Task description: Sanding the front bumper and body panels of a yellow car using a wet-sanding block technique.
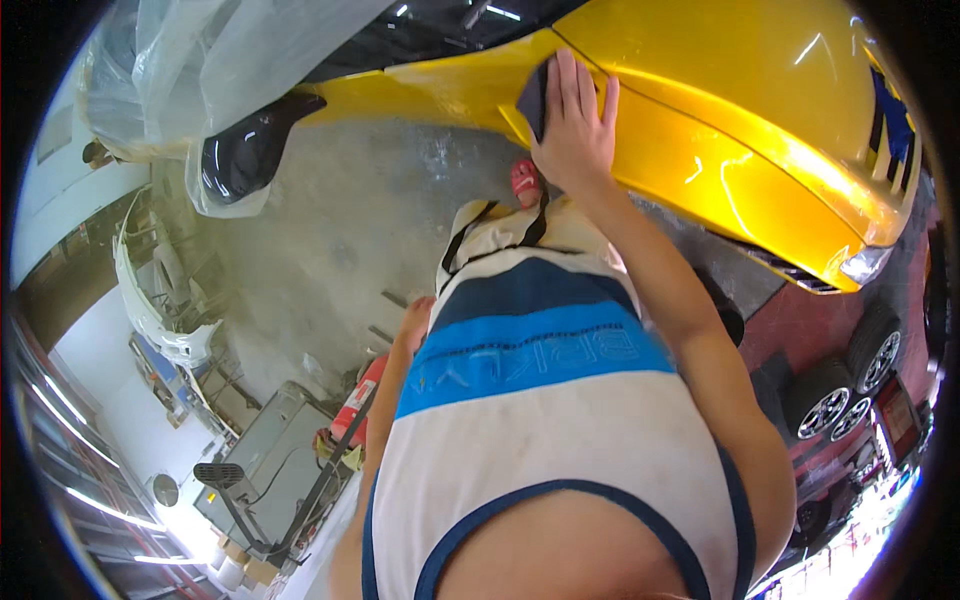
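Observation:
My right hand [575,125] lies with its fingers outstretched on a yellow car [700,150]. It presses a dark grey pad [535,100] to the bodywork near the panel seam; the pad sticks out left of the fingers, and the rest is hidden beneath them. Whether the pad is abrasive or cloth I cannot make out. My left hand [415,318] hangs low beside my shorts, away from the car, its fingers mostly hidden.
Clear plastic sheeting [230,60] drapes the car at the upper left, by a dark side mirror [245,150]. A red fire extinguisher [360,400] stands near a grey cabinet [270,450]. A white bumper [150,290] sits farther left; wheels [825,405] lie at right.

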A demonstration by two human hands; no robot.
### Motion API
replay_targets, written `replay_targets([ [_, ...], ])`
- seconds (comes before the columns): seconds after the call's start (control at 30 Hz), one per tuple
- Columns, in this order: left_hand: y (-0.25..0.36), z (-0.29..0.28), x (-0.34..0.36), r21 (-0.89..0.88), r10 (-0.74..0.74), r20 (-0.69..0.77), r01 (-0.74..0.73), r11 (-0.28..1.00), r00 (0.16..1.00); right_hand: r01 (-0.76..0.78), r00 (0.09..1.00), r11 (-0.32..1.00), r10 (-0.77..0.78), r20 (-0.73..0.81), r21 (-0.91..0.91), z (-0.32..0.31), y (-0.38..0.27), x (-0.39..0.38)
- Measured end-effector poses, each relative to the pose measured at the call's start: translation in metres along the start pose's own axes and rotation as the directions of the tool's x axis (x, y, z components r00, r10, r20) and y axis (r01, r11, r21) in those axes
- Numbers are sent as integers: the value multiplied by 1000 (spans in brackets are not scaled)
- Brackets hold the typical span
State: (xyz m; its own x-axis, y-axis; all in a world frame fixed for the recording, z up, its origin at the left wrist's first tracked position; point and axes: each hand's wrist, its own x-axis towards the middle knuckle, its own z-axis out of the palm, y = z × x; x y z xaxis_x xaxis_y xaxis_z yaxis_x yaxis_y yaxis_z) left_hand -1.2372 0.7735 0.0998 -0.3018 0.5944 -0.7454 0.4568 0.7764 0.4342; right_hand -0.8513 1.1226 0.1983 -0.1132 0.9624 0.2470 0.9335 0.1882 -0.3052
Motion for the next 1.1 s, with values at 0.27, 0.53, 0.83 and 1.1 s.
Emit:
replay_targets([
  [0.27, -121, -14, 9, 354, 260, 67, -266, 896, 963, 72, 995, 997, -71, -73, 11, -9, 1, 6],
  [0.53, -76, -8, 35, 399, 190, -30, -162, 903, 981, 93, 991, 995, -96, -92, -40, -3, 27, 2],
  [0.83, -106, -20, 36, 41, -63, 64, 61, 997, 996, 154, 986, 985, -157, -46, -78, 9, 58, -25],
  [1.1, -88, -11, 30, 297, 73, -10, -67, 953, 997, 114, 993, 987, -118, -30, -110, 12, 66, -38],
])
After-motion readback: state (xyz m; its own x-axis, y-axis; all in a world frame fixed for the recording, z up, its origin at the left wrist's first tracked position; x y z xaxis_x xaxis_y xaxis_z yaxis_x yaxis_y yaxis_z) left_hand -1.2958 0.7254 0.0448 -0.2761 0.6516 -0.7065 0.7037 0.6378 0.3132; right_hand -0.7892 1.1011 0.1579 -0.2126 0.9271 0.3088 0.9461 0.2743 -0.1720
